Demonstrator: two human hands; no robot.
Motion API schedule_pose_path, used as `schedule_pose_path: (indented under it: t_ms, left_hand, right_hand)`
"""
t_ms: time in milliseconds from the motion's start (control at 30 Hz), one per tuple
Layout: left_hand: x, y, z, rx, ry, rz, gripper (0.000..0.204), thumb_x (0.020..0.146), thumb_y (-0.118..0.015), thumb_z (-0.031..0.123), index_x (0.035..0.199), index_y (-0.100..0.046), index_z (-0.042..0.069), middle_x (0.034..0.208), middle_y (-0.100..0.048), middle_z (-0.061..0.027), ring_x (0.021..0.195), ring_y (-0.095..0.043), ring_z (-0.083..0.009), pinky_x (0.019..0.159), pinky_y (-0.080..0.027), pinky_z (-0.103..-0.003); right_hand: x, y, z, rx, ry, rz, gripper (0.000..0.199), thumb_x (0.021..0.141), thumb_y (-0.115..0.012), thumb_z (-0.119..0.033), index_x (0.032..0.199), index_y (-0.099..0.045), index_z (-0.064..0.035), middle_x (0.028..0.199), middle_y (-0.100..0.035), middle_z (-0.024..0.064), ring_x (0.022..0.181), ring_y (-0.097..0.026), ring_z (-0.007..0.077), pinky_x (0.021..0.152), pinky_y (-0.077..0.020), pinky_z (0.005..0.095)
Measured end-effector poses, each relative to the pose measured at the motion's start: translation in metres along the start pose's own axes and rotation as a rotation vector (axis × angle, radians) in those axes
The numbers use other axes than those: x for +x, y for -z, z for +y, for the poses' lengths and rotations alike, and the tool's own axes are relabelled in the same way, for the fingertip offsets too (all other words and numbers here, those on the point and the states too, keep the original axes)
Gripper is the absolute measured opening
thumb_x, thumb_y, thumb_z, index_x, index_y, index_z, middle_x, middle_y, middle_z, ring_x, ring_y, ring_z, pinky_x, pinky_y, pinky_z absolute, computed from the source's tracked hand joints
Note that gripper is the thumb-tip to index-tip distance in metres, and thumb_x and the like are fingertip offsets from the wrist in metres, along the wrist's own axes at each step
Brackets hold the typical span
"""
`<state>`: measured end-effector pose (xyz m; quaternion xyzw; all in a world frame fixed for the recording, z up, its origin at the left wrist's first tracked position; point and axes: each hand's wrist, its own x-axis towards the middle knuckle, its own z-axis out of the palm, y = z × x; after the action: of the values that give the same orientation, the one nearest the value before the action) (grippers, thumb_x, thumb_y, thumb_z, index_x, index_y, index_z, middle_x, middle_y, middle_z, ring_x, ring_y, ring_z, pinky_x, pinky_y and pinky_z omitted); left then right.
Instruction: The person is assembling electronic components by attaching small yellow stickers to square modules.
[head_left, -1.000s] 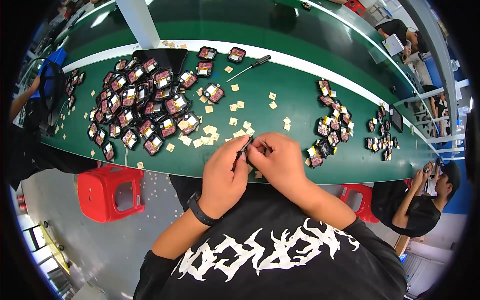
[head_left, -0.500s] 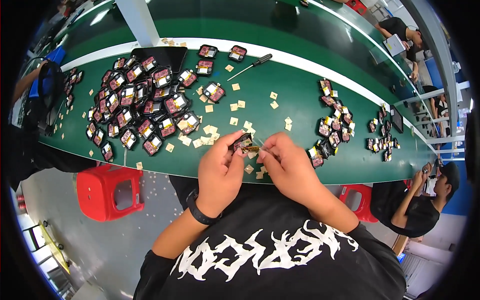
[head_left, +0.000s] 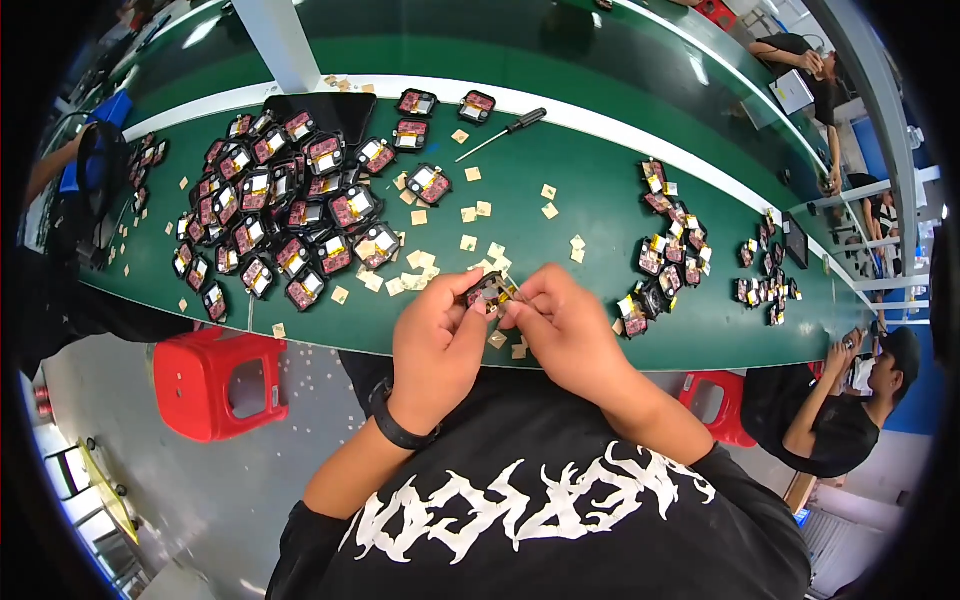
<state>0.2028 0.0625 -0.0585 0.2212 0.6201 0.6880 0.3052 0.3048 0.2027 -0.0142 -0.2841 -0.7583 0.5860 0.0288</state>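
Note:
My left hand (head_left: 437, 345) grips a small black-cased electronic module (head_left: 482, 291) with a reddish circuit board, just above the table's near edge. At the module's right side my right hand (head_left: 572, 335) is closed in a pinch, its fingertips against a short yellow strip (head_left: 509, 294). What lies between those fingertips is too small and covered to make out. Small cream square pieces (head_left: 468, 243) lie scattered beyond and beside both hands. Left of them, a large heap of similar modules (head_left: 290, 190) shows red boards, pale rectangles and yellow strips.
More modules (head_left: 688, 245) form a cluster at the right. A screwdriver (head_left: 505, 133) and a flat black panel (head_left: 340, 115) lie toward the back of the green table (head_left: 580, 150). Red stools (head_left: 190, 385) stand below its near edge. A seated co-worker (head_left: 850, 400) is at the far right.
My right hand has come slightly left, closer to the module. Clear film-like edges seen earlier by its fingertips no longer show. The left hand keeps its hold, nearly in place.

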Motion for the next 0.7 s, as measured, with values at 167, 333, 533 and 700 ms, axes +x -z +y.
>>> schedule_pose_path:
  t_ms: [167,333,533,700]
  left_hand:
    - [0.006,0.004,0.009,-0.217,0.120,-0.034,0.030,0.103,-0.052,-0.003,0.133,-0.054,-0.006,0.120,-0.066,-0.0110,0.111,-0.066,-0.0152,0.095,-0.059,-0.032]
    - [0.009,0.003,0.010,-0.330,0.149,-0.024,0.029,0.103,-0.053,-0.003,0.133,-0.053,-0.005,0.122,-0.065,-0.0111,0.113,-0.066,-0.0166,0.098,-0.059,-0.034]
    - [0.009,0.003,0.008,-0.304,0.116,-0.029,0.029,0.102,-0.055,-0.005,0.131,-0.053,-0.005,0.121,-0.064,-0.0111,0.112,-0.066,-0.0162,0.098,-0.060,-0.034]
    - [0.008,0.003,0.006,-0.279,0.112,-0.032,0.030,0.100,-0.056,-0.008,0.130,-0.052,-0.006,0.119,-0.063,-0.0125,0.110,-0.067,-0.0167,0.096,-0.060,-0.033]
  right_hand:
    - [-0.001,0.005,-0.003,0.093,0.009,-0.021,0.012,0.103,-0.061,-0.007,0.107,-0.052,0.0004,0.090,-0.074,0.0103,0.077,-0.068,0.0093,0.061,-0.0520,0.0265]
    - [0.000,0.008,0.017,0.247,0.085,0.031,0.022,0.099,-0.070,-0.006,0.112,-0.054,0.0003,0.090,-0.070,0.0063,0.075,-0.061,0.0046,0.059,-0.0472,0.0225]
    - [0.004,0.012,0.008,0.086,0.206,0.095,0.035,0.088,-0.081,-0.003,0.118,-0.062,-0.0006,0.094,-0.066,0.0039,0.066,-0.051,0.0038,0.057,-0.0437,0.0228]
    - [0.005,0.011,0.003,-0.143,0.261,0.085,0.031,0.083,-0.083,-0.002,0.112,-0.071,-0.0024,0.095,-0.066,0.0053,0.061,-0.050,0.0086,0.056,-0.0432,0.0252]
